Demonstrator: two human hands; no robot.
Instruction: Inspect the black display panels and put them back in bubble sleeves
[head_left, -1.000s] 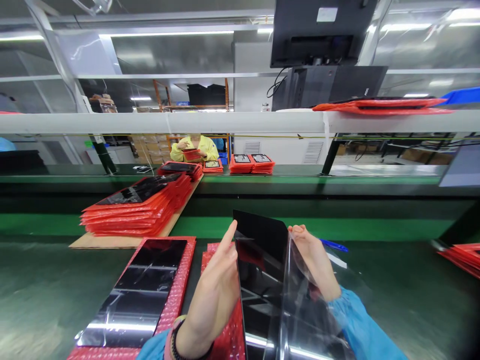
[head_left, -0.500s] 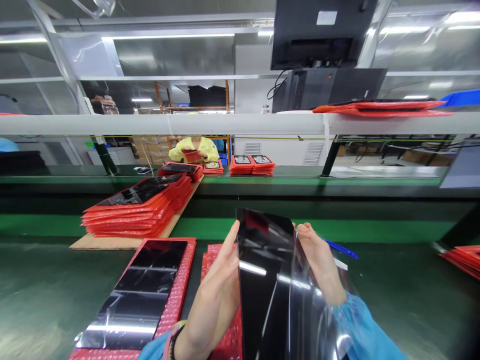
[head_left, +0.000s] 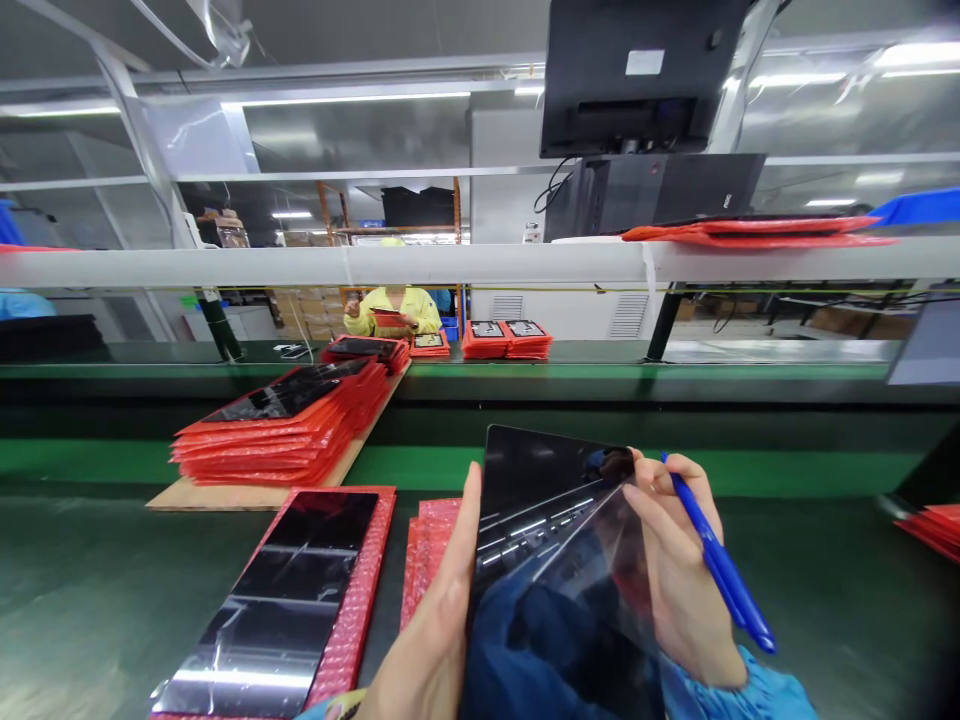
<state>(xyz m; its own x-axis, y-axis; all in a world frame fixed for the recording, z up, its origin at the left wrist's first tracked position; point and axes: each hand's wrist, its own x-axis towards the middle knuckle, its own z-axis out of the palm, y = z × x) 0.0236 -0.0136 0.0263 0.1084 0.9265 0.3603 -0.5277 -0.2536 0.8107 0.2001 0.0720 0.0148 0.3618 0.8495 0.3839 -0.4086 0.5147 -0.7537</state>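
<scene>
Left hand (head_left: 439, 620) clamped on the left edge of a black panel (head_left: 540, 500), thumb stretched up along that edge and the fingers hidden behind it. The panel is held up off the green surface (head_left: 825, 580), tilted back toward the camera, between both hands and just over the loose red bubble sheets (head_left: 429, 545). Its glossy face mirrors the ceiling lights and a blue sleeve.

Right hand (head_left: 679, 580) is closed around a blue pen (head_left: 718, 552), which slants down to the right. Its fingertips touch the panel's upper right corner. A clear film seems to lift off the right part of the panel — can't tell exactly where its edge runs.

To the left, a second panel (head_left: 300, 590) lies flat on a red bubble sleeve (head_left: 352, 610), near the left hand but not touching it. Behind it, a stack of red-wrapped panels (head_left: 285, 435) sits on a brown board (head_left: 225, 495).

Far side of the line: two low red stacks (head_left: 506, 340) side by side, and a person in a yellow top (head_left: 394, 308) holding something red — well apart from the hands here. A dark monitor (head_left: 637, 80) hangs overhead, back side showing.
</scene>
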